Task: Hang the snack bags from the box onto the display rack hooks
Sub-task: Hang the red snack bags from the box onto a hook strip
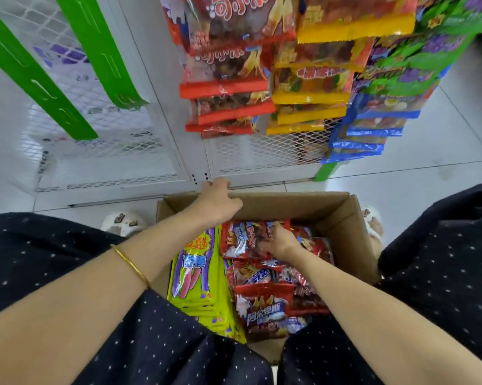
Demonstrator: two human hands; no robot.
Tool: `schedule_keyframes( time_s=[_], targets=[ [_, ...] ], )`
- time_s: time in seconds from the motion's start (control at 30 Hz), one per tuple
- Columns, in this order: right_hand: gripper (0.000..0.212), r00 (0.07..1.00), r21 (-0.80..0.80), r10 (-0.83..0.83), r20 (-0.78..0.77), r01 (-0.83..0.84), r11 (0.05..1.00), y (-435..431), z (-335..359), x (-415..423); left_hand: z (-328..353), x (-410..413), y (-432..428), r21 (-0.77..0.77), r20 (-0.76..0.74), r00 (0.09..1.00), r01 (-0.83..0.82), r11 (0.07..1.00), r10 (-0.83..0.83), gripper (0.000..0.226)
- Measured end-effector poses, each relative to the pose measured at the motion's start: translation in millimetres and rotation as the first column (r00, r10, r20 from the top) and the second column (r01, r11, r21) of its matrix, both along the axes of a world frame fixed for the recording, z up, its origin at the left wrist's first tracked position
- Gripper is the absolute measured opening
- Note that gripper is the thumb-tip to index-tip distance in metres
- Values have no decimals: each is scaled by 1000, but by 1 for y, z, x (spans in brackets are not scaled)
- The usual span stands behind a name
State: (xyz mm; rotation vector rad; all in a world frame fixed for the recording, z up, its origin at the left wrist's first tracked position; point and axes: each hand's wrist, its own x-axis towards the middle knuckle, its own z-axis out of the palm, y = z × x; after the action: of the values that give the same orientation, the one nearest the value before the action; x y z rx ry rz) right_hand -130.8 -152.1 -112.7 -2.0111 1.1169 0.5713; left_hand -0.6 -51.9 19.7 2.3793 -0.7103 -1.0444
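**Hands at the box below the rack**

A bracelet [130, 263] sat on the left forearm. The box [339, 215] stood on the floor between the person's knees, with yellow bags [195, 276] stacked on its left side and red ones on its right. The right hand [281, 241] grasped the top red bag [242, 240]. The left hand [217, 201] clutched the box's far rim. Beyond, the rack [262, 151] carried hung bags [312, 95] in red, yellow and blue columns.

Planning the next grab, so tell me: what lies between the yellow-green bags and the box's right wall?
Red snack bags fill that stretch, seen in the head view; the right hand rests on the far ones.
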Motion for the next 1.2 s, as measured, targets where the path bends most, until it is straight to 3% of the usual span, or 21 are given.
schedule_keyframes(
  time_s=[0.13, 0.37, 0.47, 0.57, 0.6, 0.7, 0.77, 0.83, 0.87, 0.9, 0.93, 0.97, 1.0, 1.03, 1.07, 1.13, 1.2],
  targets=[
    [37, 951, 139, -306, -34, 307, 941, 16, -20, 12, -5, 2, 1, -7, -20, 1000, -14, 1000, 14, 55],
    [22, 680, 418, -727, -98, 691, 590, 5, -16, 14, -13, 12, 12, 68, 6, 999, -40, 997, 40, 48],
    [11, 581, 599, -802, -139, 694, 399, -12, 9, 0, -19, 12, 13, 104, 4, 998, -62, 993, 62, 40],
    [9, 571, 721, -815, -99, 605, 336, -12, 40, -13, -22, 5, 13, 133, -196, 961, -172, 976, 196, 69],
    [10, 565, 759, -822, -63, 563, 328, -9, 48, -16, -20, 2, 11, 116, -263, 935, -216, 969, 240, 69],
    [12, 528, 840, -849, 38, 443, 313, -1, 73, -26, -13, -4, 7, -19, -320, 904, -307, 951, 285, 32],
    [11, 497, 874, -861, 108, 365, 321, 1, 86, -33, -5, -7, 11, -91, -364, 869, -392, 915, 336, 10],
    [13, 510, 893, -840, 184, 270, 360, 2, 96, -40, 0, -7, 17, -169, -373, 838, -484, 858, 399, 16],
    [18, 557, 874, -797, 232, 241, 423, 4, 102, -43, 7, -6, 19, -234, -343, 840, -511, 827, 421, 21],
    [24, 647, 803, -707, 286, 241, 545, 4, 106, -44, 14, -7, 20, -310, -287, 866, -489, 815, 410, 27],
    [31, 766, 639, -545, 341, 237, 732, 4, 108, -44, 23, -9, 20, -382, -197, 913, -407, 829, 358, 29],
    [36, 861, 396, -355, 365, 201, 896, 1, 113, -44, 36, -11, 21, -440, -78, 960, -275, 855, 268, 26],
    [37, 900, 142, -212, 380, 170, 975, -2, 118, -42, 48, -12, 21, -469, 35, 987, -120, 875, 154, 21],
    [37, 889, -36, -156, 431, 190, 981, -6, 128, -38, 60, -13, 21, -478, 120, 992, 21, 878, 42, 18],
    [37, 835, -112, -149, 530, 243, 963, -9, 143, -33, 72, -13, 20, -475, 188, 981, 139, 869, -54, 17],
    [43, 647, -106, -118, 754, 297, 949, -12, 179, -21, 96, -7, 17, -441, 322, 930, 313, 841, -178, 19],
    [50, 512, -96, -15, 859, 190, 977, -11, 219, -8, 121, -1, 13, -410, 412, 884, 396, 822, -220, 24]
  ],
)
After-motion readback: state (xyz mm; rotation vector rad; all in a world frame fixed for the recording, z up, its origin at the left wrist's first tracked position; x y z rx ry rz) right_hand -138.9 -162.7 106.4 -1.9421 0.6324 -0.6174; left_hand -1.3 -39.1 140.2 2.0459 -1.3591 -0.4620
